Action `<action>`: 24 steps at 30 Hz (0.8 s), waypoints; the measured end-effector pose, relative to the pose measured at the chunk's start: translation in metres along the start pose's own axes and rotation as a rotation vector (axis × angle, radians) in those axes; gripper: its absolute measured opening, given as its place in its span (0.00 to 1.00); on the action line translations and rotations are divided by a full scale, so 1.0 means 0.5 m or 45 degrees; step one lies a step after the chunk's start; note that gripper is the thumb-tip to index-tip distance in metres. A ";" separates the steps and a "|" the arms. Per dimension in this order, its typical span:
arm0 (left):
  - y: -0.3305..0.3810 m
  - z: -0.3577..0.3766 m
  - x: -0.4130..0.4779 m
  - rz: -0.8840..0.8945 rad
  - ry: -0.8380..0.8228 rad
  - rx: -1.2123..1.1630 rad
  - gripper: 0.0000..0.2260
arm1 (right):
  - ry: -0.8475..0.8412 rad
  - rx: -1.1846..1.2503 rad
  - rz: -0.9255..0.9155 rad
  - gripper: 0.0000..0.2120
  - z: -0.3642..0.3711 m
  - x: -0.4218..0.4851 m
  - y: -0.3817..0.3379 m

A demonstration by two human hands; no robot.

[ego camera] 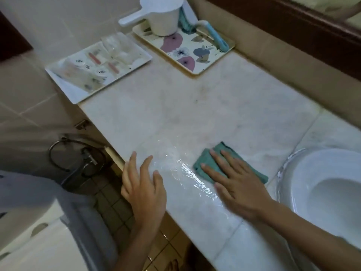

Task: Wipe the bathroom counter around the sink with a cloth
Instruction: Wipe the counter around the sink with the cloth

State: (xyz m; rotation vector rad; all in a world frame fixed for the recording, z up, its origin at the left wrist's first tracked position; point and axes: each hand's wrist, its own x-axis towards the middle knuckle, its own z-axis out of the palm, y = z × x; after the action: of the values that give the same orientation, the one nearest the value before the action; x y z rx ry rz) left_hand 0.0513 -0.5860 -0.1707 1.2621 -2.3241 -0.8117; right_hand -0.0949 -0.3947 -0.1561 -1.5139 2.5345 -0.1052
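A folded teal cloth [207, 159] lies flat on the pale marble counter [195, 114], just left of the white sink basin [322, 182]. My right hand [236, 182] presses down on the cloth with fingers spread, covering its near half. A wet, shiny streak [187, 173] runs across the counter between my two hands. My left hand [144, 188] hovers at the counter's front edge with fingers apart and nothing in it.
At the back of the counter stand a floral tray [197, 55] with a white scoop jug [162, 14] and a blue-handled brush [216, 36], and a white tray [74, 90] of wrapped toiletries. Below left are a hose ring [64, 151] and a white appliance [39, 241].
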 end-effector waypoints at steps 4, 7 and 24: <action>-0.062 -0.023 0.042 0.107 -0.200 0.054 0.24 | 0.110 0.080 0.455 0.25 -0.027 0.169 0.080; -0.077 -0.026 0.045 0.154 -0.274 -0.020 0.23 | 0.096 0.139 0.607 0.25 -0.037 0.312 0.042; -0.048 -0.052 0.062 -0.113 -0.468 0.134 0.23 | 0.218 0.228 0.783 0.32 0.088 -0.200 -0.253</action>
State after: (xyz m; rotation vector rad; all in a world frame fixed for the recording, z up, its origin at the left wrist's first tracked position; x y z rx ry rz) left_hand 0.0647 -0.6306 -0.1648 1.3636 -2.6421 -1.0386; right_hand 0.0693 -0.3657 -0.1669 -0.6411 2.9042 -0.3706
